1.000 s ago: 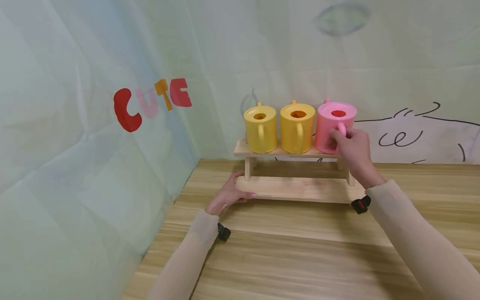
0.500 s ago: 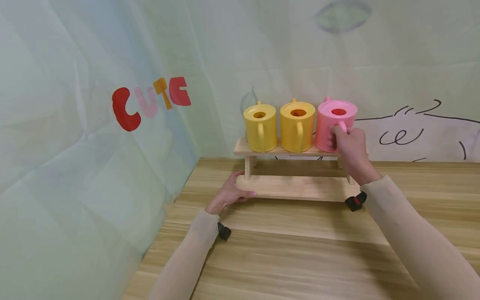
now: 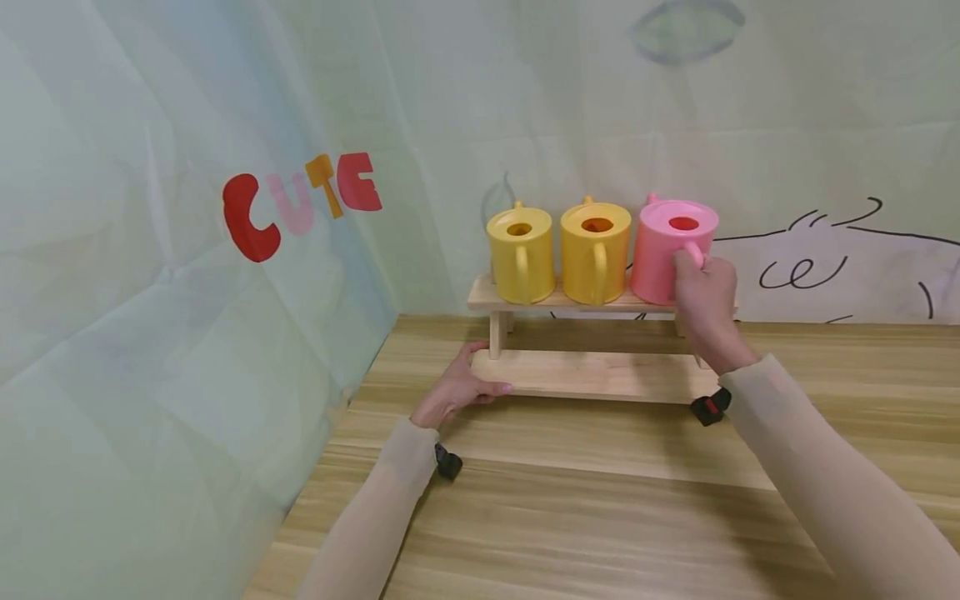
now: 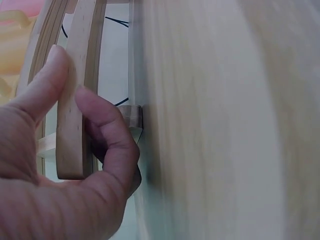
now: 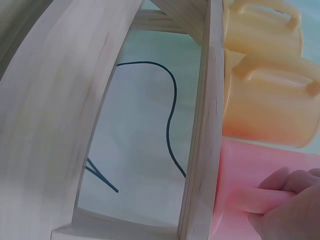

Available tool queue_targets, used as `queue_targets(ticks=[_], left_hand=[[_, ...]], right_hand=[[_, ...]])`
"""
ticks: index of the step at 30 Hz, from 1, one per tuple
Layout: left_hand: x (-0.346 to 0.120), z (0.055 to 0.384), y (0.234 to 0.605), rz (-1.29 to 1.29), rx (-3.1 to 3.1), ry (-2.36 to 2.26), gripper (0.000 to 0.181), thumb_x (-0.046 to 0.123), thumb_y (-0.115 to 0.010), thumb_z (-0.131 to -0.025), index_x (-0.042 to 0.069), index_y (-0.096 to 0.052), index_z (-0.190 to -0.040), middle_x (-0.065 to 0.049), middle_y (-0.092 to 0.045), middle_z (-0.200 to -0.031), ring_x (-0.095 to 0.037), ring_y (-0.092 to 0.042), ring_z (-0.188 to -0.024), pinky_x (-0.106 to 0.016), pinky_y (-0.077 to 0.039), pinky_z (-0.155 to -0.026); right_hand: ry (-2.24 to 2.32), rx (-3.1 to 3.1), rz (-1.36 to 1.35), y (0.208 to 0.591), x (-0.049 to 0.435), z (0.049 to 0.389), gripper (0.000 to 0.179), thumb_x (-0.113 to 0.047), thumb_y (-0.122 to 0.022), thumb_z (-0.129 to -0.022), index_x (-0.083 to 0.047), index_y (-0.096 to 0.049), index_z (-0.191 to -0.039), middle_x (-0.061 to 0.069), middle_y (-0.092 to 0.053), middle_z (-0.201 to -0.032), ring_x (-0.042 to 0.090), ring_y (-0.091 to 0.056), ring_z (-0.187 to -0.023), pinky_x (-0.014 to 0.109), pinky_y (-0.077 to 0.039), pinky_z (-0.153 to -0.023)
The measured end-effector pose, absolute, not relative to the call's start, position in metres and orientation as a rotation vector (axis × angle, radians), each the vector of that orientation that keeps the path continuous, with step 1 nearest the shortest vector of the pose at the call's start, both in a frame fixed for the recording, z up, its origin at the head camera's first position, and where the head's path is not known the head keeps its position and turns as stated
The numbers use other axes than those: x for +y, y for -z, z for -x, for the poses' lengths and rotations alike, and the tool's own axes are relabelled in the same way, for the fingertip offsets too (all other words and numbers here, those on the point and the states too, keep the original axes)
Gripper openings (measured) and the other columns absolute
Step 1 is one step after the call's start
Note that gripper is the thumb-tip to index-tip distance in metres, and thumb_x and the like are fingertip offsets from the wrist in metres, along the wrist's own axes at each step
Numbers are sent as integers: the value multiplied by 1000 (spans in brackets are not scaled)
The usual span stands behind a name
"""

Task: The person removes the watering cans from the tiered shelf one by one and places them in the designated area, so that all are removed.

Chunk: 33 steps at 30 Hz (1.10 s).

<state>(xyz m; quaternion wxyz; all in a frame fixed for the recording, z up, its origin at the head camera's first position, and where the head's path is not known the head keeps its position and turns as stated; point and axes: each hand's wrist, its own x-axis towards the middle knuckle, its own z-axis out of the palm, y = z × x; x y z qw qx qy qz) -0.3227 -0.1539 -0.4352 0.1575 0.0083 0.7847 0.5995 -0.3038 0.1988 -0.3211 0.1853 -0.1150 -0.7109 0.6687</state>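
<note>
Three two-handled cups with a round hole in the top stand in a row on the upper board of a two-tier wooden shelf [image 3: 592, 375]. One yellow cup [image 3: 521, 271] is at the left and another yellow cup [image 3: 588, 267] in the middle. At the right end is a pink cup [image 3: 652, 258], whose front handle my right hand [image 3: 707, 304] grips. In the right wrist view, fingers curl round that handle [image 5: 260, 199]. My left hand [image 3: 456, 387] holds the left end of the lower board [image 4: 72, 125], thumb on one face and fingers curled against the other.
The shelf stands on a wood-grain table [image 3: 585, 508], near its back edge. Behind hangs a pale cloth [image 3: 487, 108] with black line drawings. Another cloth at the left bears the coloured letters CUTE [image 3: 251, 221]. Each wrist wears a small black device [image 3: 448, 462].
The pink cup has turned slightly, its front handle now pointing further right. The right fingers have closed in at the handle. The left hand, shelf and yellow cups stay in place.
</note>
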Motion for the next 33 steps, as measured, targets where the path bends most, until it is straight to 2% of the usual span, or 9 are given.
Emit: queue_targets(ticks=[7,13,17,23,27,31,33], left_hand=[[-152,323,435,-46,2328,-1633,98,6,-90,-90,15,-30,-167,-26,-54,-144,-18,-58,-83,-24,-50,-62],[-153,323,434,-33,2334,-1618,98,8,-90,-90,16,-30,-167,-25,-53,-145,-18,-56,-82,-24,-48,-61],[-154,323,433,-40,2339,-1611,98,8,-90,-90,15,-30,-167,-25,-53,-145,-17,-56,-80,-24,-47,-60],[-156,324,432,-52,2340,-1602,98,9,-90,-91,15,-30,-167,-24,-55,-144,-17,-55,-78,-24,-48,-60],[-159,326,432,-54,2342,-1600,97,9,-90,-90,15,-30,-167,-24,-55,-143,-17,-56,-79,-25,-48,-61],[-163,328,432,-50,2344,-1593,98,9,-90,-91,16,-29,-167,-24,-55,-143,-16,-55,-78,-25,-47,-61],[-165,328,432,-57,2348,-1585,98,9,-89,-91,14,-28,-168,-25,-55,-143,-16,-55,-76,-25,-47,-60]], right_hand=[[-1954,-1875,319,321,204,299,49,-21,-48,-106,-17,-46,-56,-11,-43,-54,9,-46,-59,24,-38,-56],[-1869,-1936,310,317,210,288,50,-23,-47,-105,-18,-46,-55,-13,-48,-56,9,-51,-65,24,-42,-59],[-1840,-1946,305,314,216,280,49,-22,-49,-104,-18,-45,-56,-12,-45,-54,9,-50,-63,25,-41,-56],[-1825,-1944,287,311,229,267,49,-22,-48,-105,-15,-44,-57,-11,-43,-54,9,-59,-71,21,-48,-61],[-1828,-1921,283,310,238,258,50,-22,-48,-106,-13,-45,-56,-9,-40,-53,11,-54,-64,22,-45,-57],[-1798,-1946,285,312,249,247,48,-26,-47,-108,-13,-49,-61,-8,-44,-55,14,-57,-73,19,-50,-66],[-1788,-1963,298,313,255,241,47,-29,-47,-109,-14,-52,-65,-8,-46,-57,15,-59,-82,17,-52,-73]])
